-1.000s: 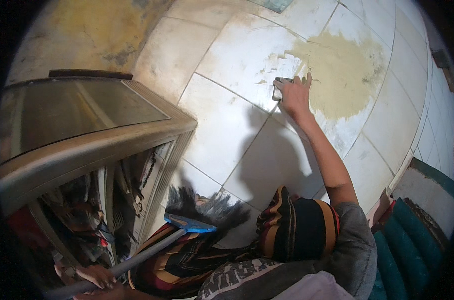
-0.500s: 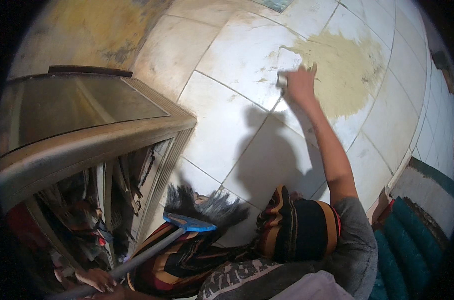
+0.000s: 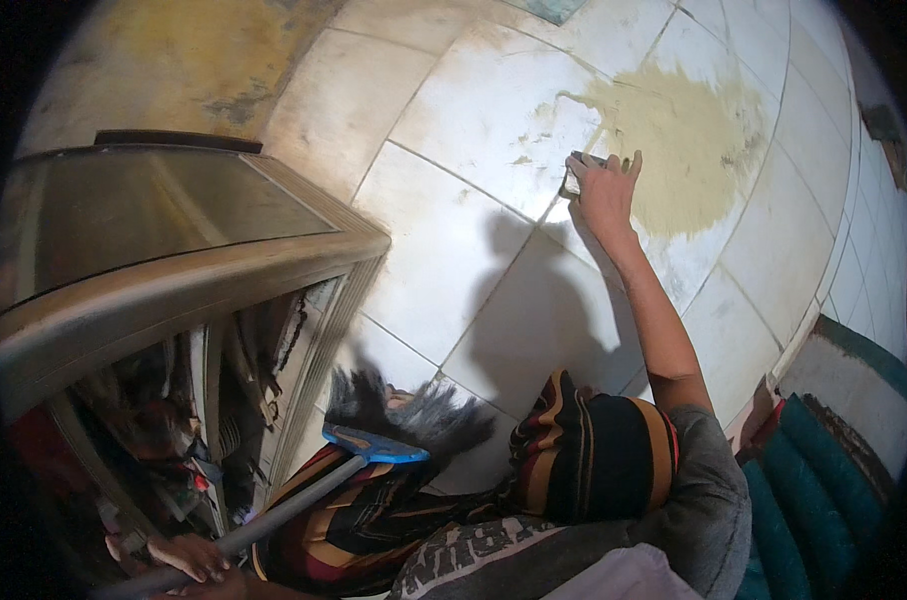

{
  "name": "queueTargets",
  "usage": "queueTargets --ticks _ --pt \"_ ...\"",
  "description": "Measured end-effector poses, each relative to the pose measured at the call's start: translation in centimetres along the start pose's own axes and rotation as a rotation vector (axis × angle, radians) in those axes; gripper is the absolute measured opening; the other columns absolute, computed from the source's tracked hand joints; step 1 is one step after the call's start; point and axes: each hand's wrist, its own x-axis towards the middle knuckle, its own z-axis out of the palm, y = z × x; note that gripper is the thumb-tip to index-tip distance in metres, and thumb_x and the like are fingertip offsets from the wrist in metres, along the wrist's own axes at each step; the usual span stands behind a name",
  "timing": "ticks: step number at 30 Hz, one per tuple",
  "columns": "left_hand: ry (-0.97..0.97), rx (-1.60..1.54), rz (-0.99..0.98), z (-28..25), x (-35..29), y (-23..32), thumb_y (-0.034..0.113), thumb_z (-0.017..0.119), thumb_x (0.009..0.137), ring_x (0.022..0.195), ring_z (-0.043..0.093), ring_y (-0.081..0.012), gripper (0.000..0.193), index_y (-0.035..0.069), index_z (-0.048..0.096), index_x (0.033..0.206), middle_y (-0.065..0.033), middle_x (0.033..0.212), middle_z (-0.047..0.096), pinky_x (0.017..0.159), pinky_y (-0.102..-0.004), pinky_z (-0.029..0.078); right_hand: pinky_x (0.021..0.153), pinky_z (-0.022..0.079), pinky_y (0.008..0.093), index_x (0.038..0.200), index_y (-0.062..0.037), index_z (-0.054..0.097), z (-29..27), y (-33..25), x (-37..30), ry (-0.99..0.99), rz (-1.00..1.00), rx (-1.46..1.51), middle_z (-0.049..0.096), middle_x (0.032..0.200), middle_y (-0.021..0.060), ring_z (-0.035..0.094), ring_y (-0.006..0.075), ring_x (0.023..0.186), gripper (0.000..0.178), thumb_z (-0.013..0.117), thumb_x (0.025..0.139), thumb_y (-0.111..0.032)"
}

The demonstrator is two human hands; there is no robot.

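My right hand (image 3: 606, 195) reaches over the white tiled floor, its fingers pinching a small flat object (image 3: 575, 178), dark and silvery, whose kind I cannot make out. Hand and object are at the left edge of a wide patch of beige powder or paste (image 3: 689, 145) smeared on the tiles. At the lower left, my left hand (image 3: 196, 563) is closed round the grey handle (image 3: 294, 508) of a broom. The broom's blue head (image 3: 376, 446) lies across my striped trouser leg (image 3: 599, 458), its dark bristles (image 3: 414, 410) pointing away from me toward the tiles.
A cabinet with a framed glass pane (image 3: 174, 220) stands on the left, its lower compartment cluttered with papers and odds and ends (image 3: 204, 420). Yellow stained wall (image 3: 174, 60) rises behind it. Dark green ribbed padding (image 3: 819, 490) is on the right.
My right wrist has turned slightly, and the small object is tilted so more of its dark face shows. The broom and my left hand stay nearly where they were.
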Motion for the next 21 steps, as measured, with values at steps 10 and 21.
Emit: queueTargets --ticks 10,21 --pt "-0.039 -0.113 0.081 -0.3 -0.5 1.4 0.061 0.025 0.082 0.033 0.022 -0.0075 0.066 0.010 0.030 0.123 -0.0010 0.054 0.030 0.028 -0.0224 0.020 0.095 0.015 0.0591 0.085 -0.0146 0.063 -3.3 0.8 2.3 -0.255 0.088 -0.046 0.062 0.079 0.0079 0.052 0.0270 0.088 0.019 0.057 0.068 -0.012" --pt "0.103 -0.040 0.008 0.0 -1.3 2.0 0.068 0.025 0.078 0.033 0.020 -0.0084 0.061 0.012 0.027 0.054 0.0018 0.044 0.019 0.030 -0.0213 0.017 0.096 0.015 0.0581 0.088 -0.0143 0.063 -2.3 3.0 3.2 -0.194 0.112 -0.067 0.062 0.080 0.0091 0.052 0.0278 0.090 0.024 0.059 0.065 -0.009"
